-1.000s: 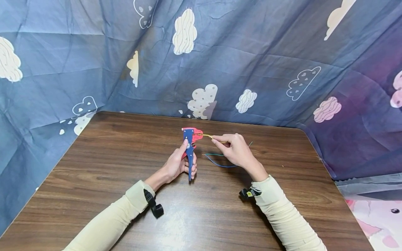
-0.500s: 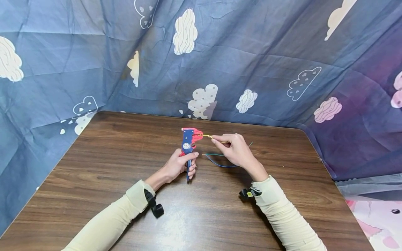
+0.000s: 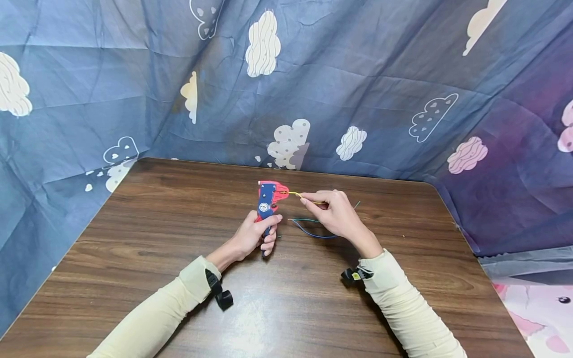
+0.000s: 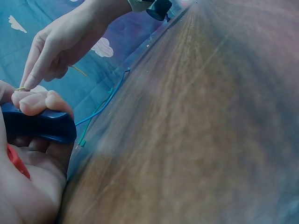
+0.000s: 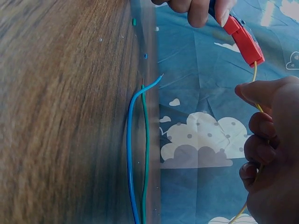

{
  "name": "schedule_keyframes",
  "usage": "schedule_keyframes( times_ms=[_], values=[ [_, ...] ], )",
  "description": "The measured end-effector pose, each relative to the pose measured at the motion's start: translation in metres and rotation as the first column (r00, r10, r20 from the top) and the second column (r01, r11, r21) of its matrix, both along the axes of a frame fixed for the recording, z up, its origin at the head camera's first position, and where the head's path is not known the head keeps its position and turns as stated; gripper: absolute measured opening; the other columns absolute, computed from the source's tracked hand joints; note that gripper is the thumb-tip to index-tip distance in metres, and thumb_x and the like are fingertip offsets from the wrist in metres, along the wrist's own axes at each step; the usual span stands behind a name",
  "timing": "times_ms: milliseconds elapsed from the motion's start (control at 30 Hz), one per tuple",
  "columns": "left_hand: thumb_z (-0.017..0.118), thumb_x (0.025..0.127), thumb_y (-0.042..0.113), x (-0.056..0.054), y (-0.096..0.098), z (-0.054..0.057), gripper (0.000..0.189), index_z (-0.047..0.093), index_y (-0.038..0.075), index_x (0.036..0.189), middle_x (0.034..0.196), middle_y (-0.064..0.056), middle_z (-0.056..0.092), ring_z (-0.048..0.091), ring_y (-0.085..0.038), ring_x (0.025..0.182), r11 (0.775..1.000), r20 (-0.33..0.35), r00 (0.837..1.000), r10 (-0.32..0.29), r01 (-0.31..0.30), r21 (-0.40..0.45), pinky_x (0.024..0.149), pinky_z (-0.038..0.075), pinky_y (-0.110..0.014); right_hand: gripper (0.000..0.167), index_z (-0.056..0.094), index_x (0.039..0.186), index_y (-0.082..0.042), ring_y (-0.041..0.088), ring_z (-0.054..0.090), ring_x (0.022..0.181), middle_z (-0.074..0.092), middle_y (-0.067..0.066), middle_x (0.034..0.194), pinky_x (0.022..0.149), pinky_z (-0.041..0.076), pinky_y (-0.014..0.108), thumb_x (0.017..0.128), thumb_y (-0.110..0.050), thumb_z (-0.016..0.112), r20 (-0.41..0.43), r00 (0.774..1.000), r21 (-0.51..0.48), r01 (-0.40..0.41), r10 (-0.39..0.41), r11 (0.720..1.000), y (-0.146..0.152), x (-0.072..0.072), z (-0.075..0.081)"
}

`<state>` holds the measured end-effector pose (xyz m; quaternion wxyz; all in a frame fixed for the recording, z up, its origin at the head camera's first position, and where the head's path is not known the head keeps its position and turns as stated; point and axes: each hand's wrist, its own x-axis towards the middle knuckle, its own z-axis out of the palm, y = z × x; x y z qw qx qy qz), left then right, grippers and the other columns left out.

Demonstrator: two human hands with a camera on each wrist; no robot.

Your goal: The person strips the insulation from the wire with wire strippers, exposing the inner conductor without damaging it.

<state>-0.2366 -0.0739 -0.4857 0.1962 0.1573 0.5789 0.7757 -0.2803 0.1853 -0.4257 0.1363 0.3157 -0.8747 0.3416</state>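
My left hand [image 3: 255,234] grips the handles of a blue and red wire stripper [image 3: 267,193], its thumb laid across the front. The stripper stands nearly upright, its red nose pointing right. A yellow wire [image 3: 293,193] runs from that nose to my right hand [image 3: 336,215], which pinches it between thumb and forefinger. In the right wrist view the yellow wire [image 5: 255,72] enters the tip of the red nose [image 5: 245,44], and its tail passes under the curled fingers. The wire's end is hidden inside the stripper. The left wrist view shows the blue handle [image 4: 39,123] inside my left fingers.
A blue wire [image 5: 130,154] and a green wire [image 5: 146,158] lie on the wooden table [image 3: 179,214] below my right hand. Small green [image 5: 134,21] and blue bits [image 5: 145,56] lie near them. A cloud-patterned cloth [image 3: 224,99] hangs behind the table.
My left thumb has come down from the stripper's body to its handle, and the left fingers have drawn the handles closer together. My right hand and the yellow wire have hardly moved.
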Motion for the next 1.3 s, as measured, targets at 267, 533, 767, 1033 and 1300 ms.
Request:
schedule_keyframes(
  times_ms=[267,533,767,1033,1300],
  values=[
    [0.065,0.108,0.036,0.0006,-0.0001,-0.0041,0.058,0.041,0.008,0.062,0.045,0.007,0.034,0.033,-0.009,0.033,0.995,-0.021,0.995,0.095,-0.095,-0.036,0.034,0.035,-0.028,0.021,0.084,0.12,-0.017,0.004,0.033,0.052,0.045,-0.011,0.059,0.047,0.027,0.024,0.104,-0.028,0.076,0.004,1.0,-0.018,-0.018,0.018,1.0,-0.0025,-0.0003,-0.002],
    [0.066,0.107,0.037,0.0002,-0.0001,-0.0029,0.056,0.044,0.007,0.065,0.05,0.003,0.038,0.037,-0.011,0.036,0.995,-0.023,0.995,0.093,-0.094,-0.042,0.037,0.039,-0.03,0.021,0.084,0.121,-0.017,0.004,0.034,0.054,0.046,-0.01,0.061,0.049,0.028,0.023,0.104,-0.027,0.077,0.019,1.0,-0.012,-0.009,0.009,1.0,-0.0034,0.0005,-0.0017],
    [0.068,0.106,0.038,-0.0001,0.0009,-0.0024,0.053,0.05,0.005,0.069,0.052,0.001,0.044,0.042,-0.014,0.038,0.996,-0.033,0.996,0.086,-0.087,-0.037,0.041,0.048,-0.033,0.021,0.085,0.119,-0.015,0.004,0.033,0.054,0.044,-0.01,0.061,0.049,0.027,0.023,0.103,-0.025,0.077,0.018,1.0,-0.021,-0.009,0.009,1.0,-0.0028,0.0001,-0.0023],
    [0.066,0.108,0.037,0.0004,0.0018,-0.0024,0.047,0.059,0.0,0.079,0.061,-0.005,0.06,0.062,-0.021,0.049,0.997,-0.039,0.997,0.065,-0.066,-0.032,0.054,0.062,-0.038,0.024,0.084,0.121,-0.015,0.006,0.035,0.054,0.053,-0.008,0.064,0.05,0.03,0.024,0.104,-0.029,0.075,0.057,0.998,-0.027,-0.009,0.011,1.0,-0.0032,-0.0006,-0.0048],
    [0.064,0.11,0.034,-0.0014,0.0023,-0.0021,0.043,0.064,-0.003,0.087,0.072,-0.013,0.074,0.077,-0.027,0.062,0.999,-0.027,0.999,0.038,-0.038,-0.023,0.069,0.069,-0.05,0.022,0.084,0.122,-0.02,0.005,0.033,0.053,0.048,-0.006,0.062,0.05,0.029,0.025,0.105,-0.031,0.075,0.067,0.998,-0.022,-0.01,0.012,1.0,-0.0031,-0.0005,-0.0041]
  ],
)
